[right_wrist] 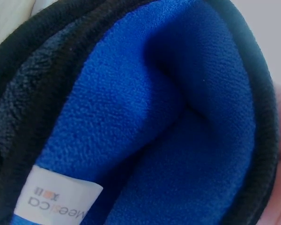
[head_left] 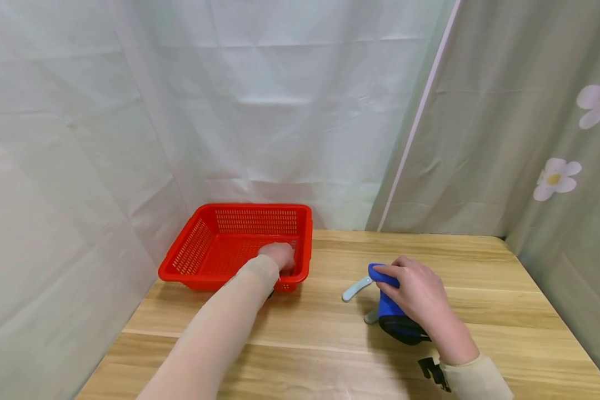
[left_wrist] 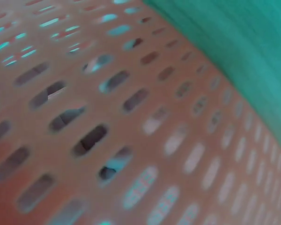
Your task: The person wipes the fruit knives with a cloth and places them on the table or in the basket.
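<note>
My right hand (head_left: 417, 286) pinches a blue cloth (head_left: 390, 305) with black edging over the right half of the table. In the right wrist view the folded cloth (right_wrist: 117, 93) shows a fuzzy nap, a black border and a white label (right_wrist: 58, 197). A slim pale-blue handle-like piece (head_left: 357, 289) with a rivet juts out left of the cloth's upper end, and a grey rounded end (head_left: 371, 317) shows beside its lower part. My left hand (head_left: 279, 255) reaches into the red basket (head_left: 205, 206) at its near right corner; its fingers are hidden, and I cannot tell what they hold.
The basket has slotted walls and stands at the back left of the wooden table (head_left: 320, 339). Slots in the basket wall (left_wrist: 126, 154) fill the left wrist view. A pale curtain (head_left: 290, 111) hangs behind the table, and a flowered grey curtain (head_left: 480, 139) hangs at right.
</note>
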Demonstrator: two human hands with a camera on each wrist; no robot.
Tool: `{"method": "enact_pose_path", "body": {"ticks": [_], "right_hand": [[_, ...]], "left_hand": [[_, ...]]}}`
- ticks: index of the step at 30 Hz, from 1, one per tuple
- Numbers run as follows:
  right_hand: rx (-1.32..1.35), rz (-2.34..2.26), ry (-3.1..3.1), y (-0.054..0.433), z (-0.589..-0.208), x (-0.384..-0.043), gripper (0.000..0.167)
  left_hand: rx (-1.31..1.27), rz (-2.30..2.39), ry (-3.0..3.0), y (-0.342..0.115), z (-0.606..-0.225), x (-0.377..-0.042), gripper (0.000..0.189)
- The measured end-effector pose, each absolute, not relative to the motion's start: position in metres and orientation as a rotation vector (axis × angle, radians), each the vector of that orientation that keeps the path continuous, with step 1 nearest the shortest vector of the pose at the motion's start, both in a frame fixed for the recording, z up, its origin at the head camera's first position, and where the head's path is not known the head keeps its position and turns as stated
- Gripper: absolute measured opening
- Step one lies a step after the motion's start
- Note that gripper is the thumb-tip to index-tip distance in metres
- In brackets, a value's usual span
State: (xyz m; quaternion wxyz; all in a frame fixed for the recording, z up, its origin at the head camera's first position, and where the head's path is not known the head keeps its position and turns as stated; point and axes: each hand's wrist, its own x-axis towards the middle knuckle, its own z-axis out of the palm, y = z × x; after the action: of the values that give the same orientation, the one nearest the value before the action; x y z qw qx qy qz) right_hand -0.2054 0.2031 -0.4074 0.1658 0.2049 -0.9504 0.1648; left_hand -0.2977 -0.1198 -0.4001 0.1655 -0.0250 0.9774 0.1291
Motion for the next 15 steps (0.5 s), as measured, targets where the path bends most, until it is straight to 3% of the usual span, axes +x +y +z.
{"method": "enact_pose_path", "body": {"ticks": [10, 15], "right_hand": [[0.600, 0.451, -2.724, 0.202, -0.407, -0.202, 0.035], [0.605, 0.455, -2.709, 0.202, -0.407, -0.201, 0.035]], "left_hand": [[0.097, 0.051, 2.911, -0.112, -0.392, -0.308, 0.013], [0.126, 0.022, 3.024, -0.112, -0.387, -0.303, 0.027]]}}
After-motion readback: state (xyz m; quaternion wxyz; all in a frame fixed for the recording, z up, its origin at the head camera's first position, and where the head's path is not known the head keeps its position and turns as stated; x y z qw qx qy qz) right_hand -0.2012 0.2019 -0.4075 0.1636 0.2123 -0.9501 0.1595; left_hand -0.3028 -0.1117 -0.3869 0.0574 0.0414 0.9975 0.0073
